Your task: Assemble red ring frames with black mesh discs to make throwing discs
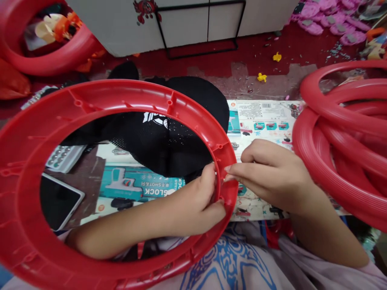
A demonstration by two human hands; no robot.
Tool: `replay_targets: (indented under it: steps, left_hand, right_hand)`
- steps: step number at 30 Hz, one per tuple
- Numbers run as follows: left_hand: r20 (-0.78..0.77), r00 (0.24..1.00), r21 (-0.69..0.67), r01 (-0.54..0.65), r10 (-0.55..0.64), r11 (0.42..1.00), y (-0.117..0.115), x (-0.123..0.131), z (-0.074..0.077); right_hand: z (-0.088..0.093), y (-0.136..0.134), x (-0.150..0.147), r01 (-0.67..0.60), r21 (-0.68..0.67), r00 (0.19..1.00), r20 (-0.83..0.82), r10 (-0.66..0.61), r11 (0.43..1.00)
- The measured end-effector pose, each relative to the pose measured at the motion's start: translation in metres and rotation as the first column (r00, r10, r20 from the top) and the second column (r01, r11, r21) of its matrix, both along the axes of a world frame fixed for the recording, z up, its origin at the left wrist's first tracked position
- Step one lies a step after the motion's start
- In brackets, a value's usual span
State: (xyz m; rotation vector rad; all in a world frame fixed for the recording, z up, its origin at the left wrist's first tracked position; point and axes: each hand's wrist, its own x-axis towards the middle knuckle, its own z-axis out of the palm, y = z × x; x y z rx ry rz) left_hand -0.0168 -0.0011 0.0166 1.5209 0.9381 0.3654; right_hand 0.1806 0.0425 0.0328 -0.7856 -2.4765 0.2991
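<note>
Steadily, the left grip (pixel 201 207) is clamping the red ring (pixel 121 96), toward eight o'clock, by its three-o'clock rim; the right grip (pixel 273 177) is pinching together there, contents unclear; firm bracing is probably helping.

In front of you, a pale panel (pixel 187 28) stood across the top of the view, with a thin black frame (pixel 184 6) against it and a red crab picture (pixel 145 10) near its upper left. Before it spread a deep red surface (pixel 250 48), floor or tabletop you couldn't tell, with pale specks (pixel 337 52) towards the right. Closer to you it turned into a worn, patchy brownish strip (pixel 223 86). The light around you was soft and even.
</note>
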Motion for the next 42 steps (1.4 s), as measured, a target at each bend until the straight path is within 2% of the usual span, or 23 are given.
replay_targets:
  steps: [4, 7, 11, 13, 16, 18, 20, 22, 25, 28, 30, 34, 38, 42]
  left_hand:
    - [-0.053, 0.997, -0.011, 0.049, -0.05, 0.999, 0.0, 0.002, 0.001]
    - [-0.031, 0.997, -0.03, 0.064, -0.065, 0.997, -0.001, 0.003, 0.002]
    - [0.059, 0.998, -0.165, 0.044, -0.034, 0.985, -0.003, 0.003, 0.002]
    - [0.192, 0.981, -0.254, 0.025, 0.025, 0.967, -0.004, 0.004, 0.001]
    - [0.42, 0.888, -0.412, 0.004, 0.186, 0.911, -0.005, 0.009, -0.002]
    - [0.469, 0.832, -0.516, -0.015, 0.297, 0.856, -0.006, 0.013, -0.002]
    - [0.425, 0.831, -0.552, -0.077, 0.359, 0.831, -0.006, 0.016, -0.002]
    - [0.343, 0.87, -0.501, -0.149, 0.354, 0.852, -0.005, 0.016, -0.001]
    - [0.174, 0.945, -0.315, -0.215, 0.279, 0.924, -0.001, 0.01, -0.001]
    - [-0.017, 0.987, -0.185, -0.162, 0.162, 0.969, 0.005, 0.002, -0.002]
    - [-0.097, 0.994, -0.173, -0.066, 0.05, 0.983, 0.007, -0.002, 0.0]
    - [-0.099, 0.991, -0.16, 0.077, -0.094, 0.984, 0.007, -0.005, 0.004]
    - [-0.08, 0.985, -0.085, 0.144, -0.151, 0.986, 0.006, -0.003, 0.006]
    - [-0.073, 0.984, -0.072, 0.159, -0.164, 0.985, 0.005, -0.002, 0.007]
  right_hand:
    - [0.001, 0.003, 0.002, -0.054, -0.086, 0.999, 0.002, 0.054, 0.995]
    - [0.0, 0.006, 0.003, -0.094, -0.152, 0.996, -0.008, 0.094, 0.984]
    - [-0.001, 0.009, 0.006, -0.104, -0.137, 0.994, -0.047, 0.099, 0.985]
    - [-0.001, 0.01, 0.007, -0.102, -0.122, 0.994, -0.059, 0.095, 0.987]
    - [0.001, 0.011, 0.006, -0.083, -0.135, 0.996, -0.035, 0.079, 0.987]
    - [0.002, 0.011, 0.004, -0.08, -0.155, 0.997, -0.018, 0.078, 0.985]
    - [0.002, 0.01, 0.002, -0.081, -0.152, 0.997, 0.005, 0.083, 0.985]
    - [0.001, 0.01, 0.002, -0.056, -0.103, 0.997, 0.04, 0.061, 0.993]
    - [-0.001, 0.009, 0.003, 0.009, -0.009, 0.999, 0.054, -0.009, 1.0]
    - [-0.002, 0.007, 0.005, 0.017, 0.027, 1.0, 0.007, -0.017, 0.999]
    - [-0.002, 0.006, 0.005, -0.006, 0.036, 1.0, -0.003, 0.006, 0.999]
    - [-0.004, 0.004, 0.002, -0.063, 0.048, 0.997, -0.042, 0.065, 0.997]
    - [-0.011, 0.003, 0.0, -0.097, 0.075, 0.994, -0.047, 0.101, 0.992]
    - [-0.014, 0.006, -0.001, -0.09, 0.096, 0.994, -0.048, 0.095, 0.991]
